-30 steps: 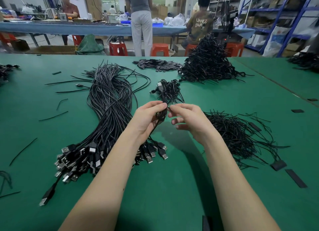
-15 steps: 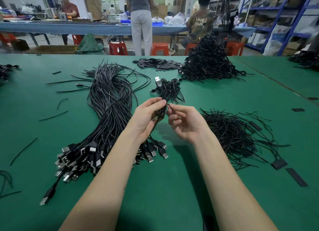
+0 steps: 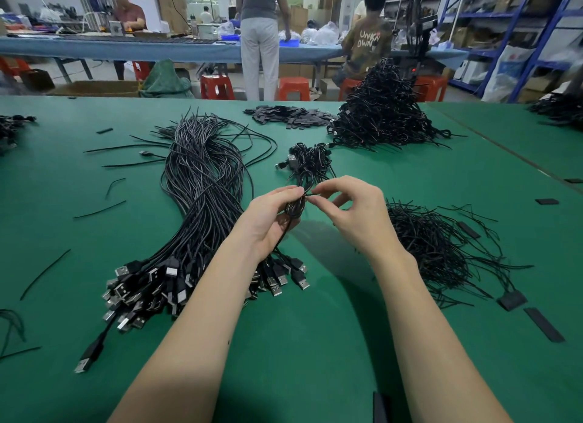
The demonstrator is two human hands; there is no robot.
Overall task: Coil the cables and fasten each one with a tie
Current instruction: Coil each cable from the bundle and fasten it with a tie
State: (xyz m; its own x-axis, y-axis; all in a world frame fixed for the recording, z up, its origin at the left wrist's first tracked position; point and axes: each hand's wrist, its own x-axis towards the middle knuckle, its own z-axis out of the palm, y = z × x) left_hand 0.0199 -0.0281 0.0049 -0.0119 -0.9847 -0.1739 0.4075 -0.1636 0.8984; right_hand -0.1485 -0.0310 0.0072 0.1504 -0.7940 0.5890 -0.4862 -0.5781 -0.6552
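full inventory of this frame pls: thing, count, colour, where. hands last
Green table: one, spans the foreground.
Coiled cable: one, black, held above the table centre.
Uncoiled cable bundle: many, black, left of centre, USB plugs toward the person.
Small heap of coiled cables: several, black, behind the hands.
Large heap of coiled cables: many, black, far right of centre.
Loose ties: many, black, right of the hands.
Flat black pieces: a pile, far centre; a few lie scattered at right.
Red stools: several, beyond the table.
People: three plainly seen at the far blue bench.
Left hand: grips the coiled cable.
Right hand: pinches at the coil, apparently a tie.
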